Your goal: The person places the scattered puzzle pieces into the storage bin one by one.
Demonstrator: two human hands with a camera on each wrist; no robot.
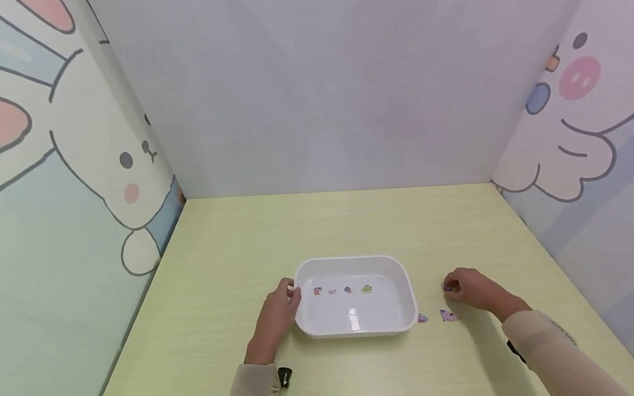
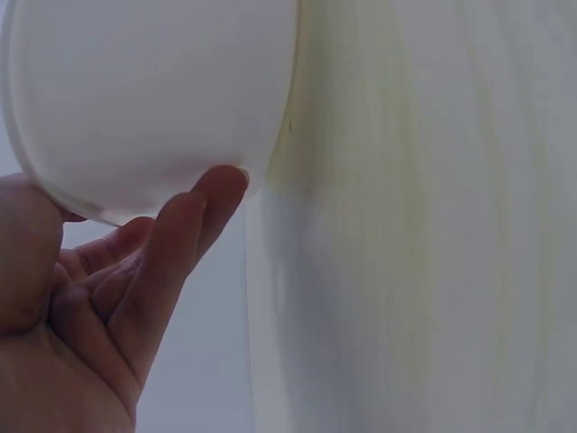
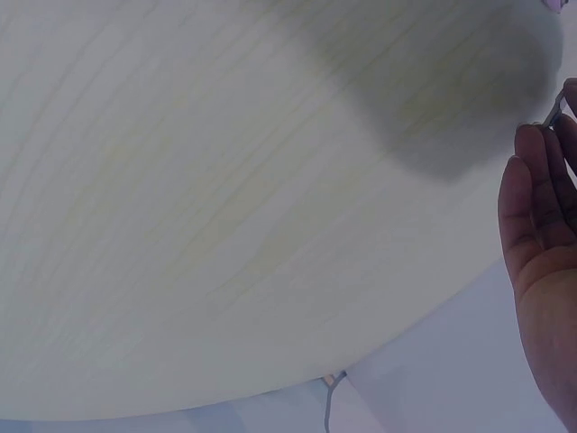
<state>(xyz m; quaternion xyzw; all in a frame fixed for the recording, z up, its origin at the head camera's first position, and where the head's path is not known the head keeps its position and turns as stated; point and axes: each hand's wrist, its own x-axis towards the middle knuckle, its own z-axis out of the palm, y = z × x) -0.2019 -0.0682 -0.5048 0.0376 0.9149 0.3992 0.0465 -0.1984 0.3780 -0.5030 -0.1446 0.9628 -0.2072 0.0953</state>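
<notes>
A white rectangular dish (image 1: 356, 327) stands on the table in the head view, with several small colourful flat cutouts (image 1: 366, 289) in a row on its bottom. My left hand (image 1: 276, 317) grips the dish's left side; the left wrist view shows its thumb and fingers (image 2: 171, 262) on either side of the wall. Right of the dish, my right hand (image 1: 472, 288) pinches a small thin piece (image 1: 448, 287) between its fingertips. That piece appears edge-on in the right wrist view, so its picture is hidden. A pink cutout (image 1: 448, 315) lies on the table just below this hand.
Another small cutout (image 1: 422, 318) lies close against the dish's lower right corner. The pale wooden table (image 1: 335, 221) meets a plain back wall (image 1: 322, 101). Side walls with a cartoon rabbit (image 1: 102, 156) and a pig (image 1: 604, 89) enclose it left and right.
</notes>
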